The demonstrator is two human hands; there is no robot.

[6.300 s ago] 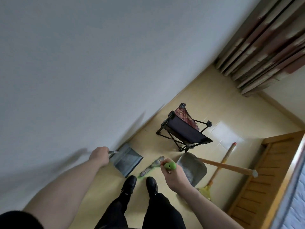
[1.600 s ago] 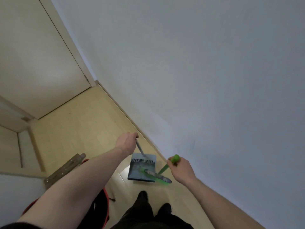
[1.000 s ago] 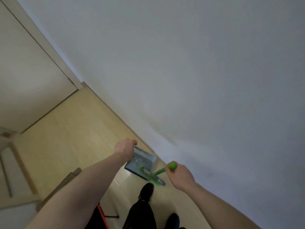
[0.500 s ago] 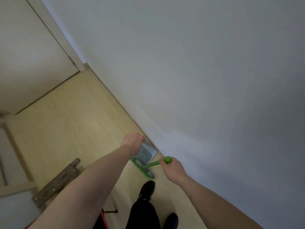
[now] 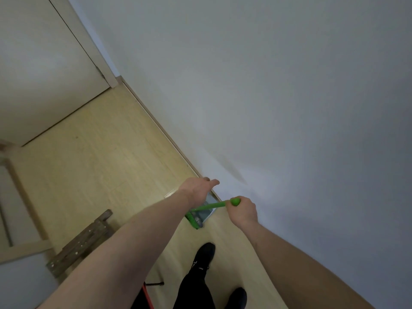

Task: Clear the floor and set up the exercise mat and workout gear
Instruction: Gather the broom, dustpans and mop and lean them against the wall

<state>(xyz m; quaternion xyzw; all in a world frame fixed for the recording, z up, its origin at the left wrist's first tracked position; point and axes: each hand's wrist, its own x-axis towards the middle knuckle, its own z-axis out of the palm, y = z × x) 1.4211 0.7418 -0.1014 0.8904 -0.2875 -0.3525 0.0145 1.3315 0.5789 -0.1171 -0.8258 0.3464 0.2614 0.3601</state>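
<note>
Head view: right hand fingers curl round green broom handle; left hand fingers extended, touching dustpan at the wall. Likely tools being parked; no mat or gear visible, setup remains.

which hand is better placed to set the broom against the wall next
Right. The right hand already grips the green broom at its handle end, nearest the wall; the left hand is over the dustpan.

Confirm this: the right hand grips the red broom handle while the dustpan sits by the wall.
Not quite: in the head view the broom handle is green, not red. The right hand does grip it, and the dustpan does sit by the wall.
</note>
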